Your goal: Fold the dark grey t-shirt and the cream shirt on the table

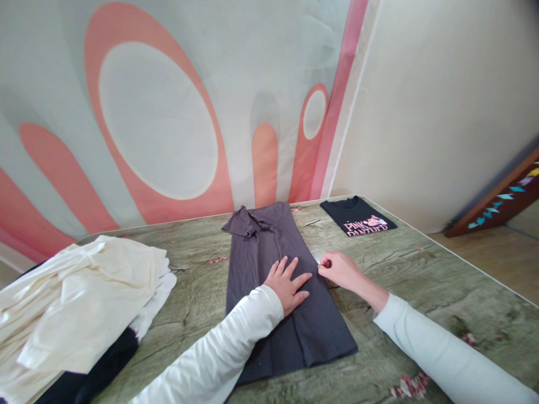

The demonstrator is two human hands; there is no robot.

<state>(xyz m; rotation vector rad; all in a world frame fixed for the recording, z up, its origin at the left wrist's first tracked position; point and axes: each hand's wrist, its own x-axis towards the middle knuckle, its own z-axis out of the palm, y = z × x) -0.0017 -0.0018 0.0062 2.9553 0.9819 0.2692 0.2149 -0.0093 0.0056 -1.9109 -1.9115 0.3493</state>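
A dark grey T-shirt [244,269] lies in the middle of the table, its sides folded inward into a long strip. Its neckline and one short sleeve are at the far end, the hem at the near end. My left hand [287,285] rests flat on the shirt with fingers spread. At the shirt's right edge, my right hand [338,269] is closed in a pinch. Its fingertips meet the fabric edge there, and a small pale patch shows just beside them.
A folded black T-shirt [357,216] with pink print lies at the back right of the wood-patterned table [193,303]. Cream, white and black clothes [96,292] are heaped at the left. A patterned backdrop [236,112] stands behind the far edge.
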